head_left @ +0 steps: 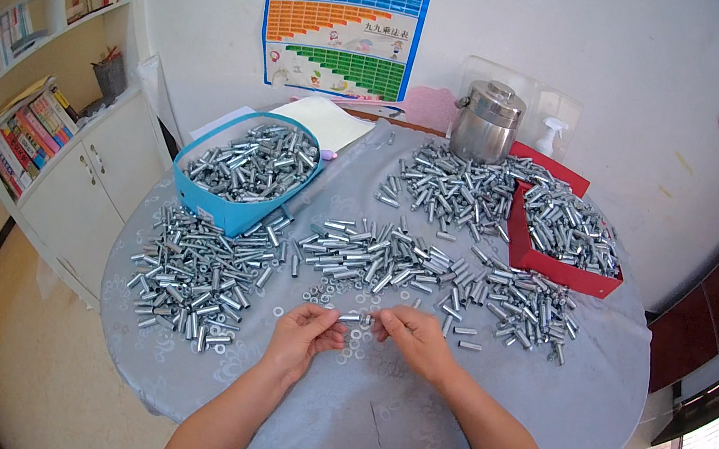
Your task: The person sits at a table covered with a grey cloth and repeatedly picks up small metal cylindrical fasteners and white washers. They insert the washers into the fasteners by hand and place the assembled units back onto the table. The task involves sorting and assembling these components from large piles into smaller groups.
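Observation:
A silvery expansion bolt [351, 318] lies level between my two hands, above the front middle of the table. Its left end is pinched by the thumb and fingers of my left hand [304, 335]. My right hand [417, 337] closes its thumb and fingers on the other end, where a nut or washer seems to sit; my fingertips partly cover it. Just beneath and behind my hands, loose washers [350, 350] are scattered on the grey tablecloth [329, 425]. Beyond them spreads a heap of metal sleeves and bolts [373, 259].
A blue box [222, 210] full of bolts stands back left, with another pile [199, 270] before it. At right, a red box [557, 271] holds more bolts, with piles around it. Behind stand a steel canister [488, 123] and a white spray bottle [551, 137].

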Demonstrator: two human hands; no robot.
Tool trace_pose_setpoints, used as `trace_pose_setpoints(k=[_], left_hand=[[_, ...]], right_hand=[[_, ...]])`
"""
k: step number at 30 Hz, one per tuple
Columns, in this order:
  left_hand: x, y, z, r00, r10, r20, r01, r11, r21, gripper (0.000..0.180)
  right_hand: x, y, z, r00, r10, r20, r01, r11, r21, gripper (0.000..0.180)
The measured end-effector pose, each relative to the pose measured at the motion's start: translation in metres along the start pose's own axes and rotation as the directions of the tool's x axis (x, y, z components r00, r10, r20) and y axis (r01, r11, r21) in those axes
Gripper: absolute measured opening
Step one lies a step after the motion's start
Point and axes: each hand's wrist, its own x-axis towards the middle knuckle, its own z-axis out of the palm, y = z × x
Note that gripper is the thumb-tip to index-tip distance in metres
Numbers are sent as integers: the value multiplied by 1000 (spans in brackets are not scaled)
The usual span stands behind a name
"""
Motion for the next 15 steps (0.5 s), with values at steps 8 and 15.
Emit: trace_pose_setpoints(k=[8,15], left_hand=[[-1,2,3,999,38,-38,-37,999,19,9],[-1,2,4,996,74,-43,-72,996,47,9]], right_hand=[[-1,6,-7,980,123,155,-133,990,55,40],[0,12,-9,988,75,135,-73,997,-18,34]])
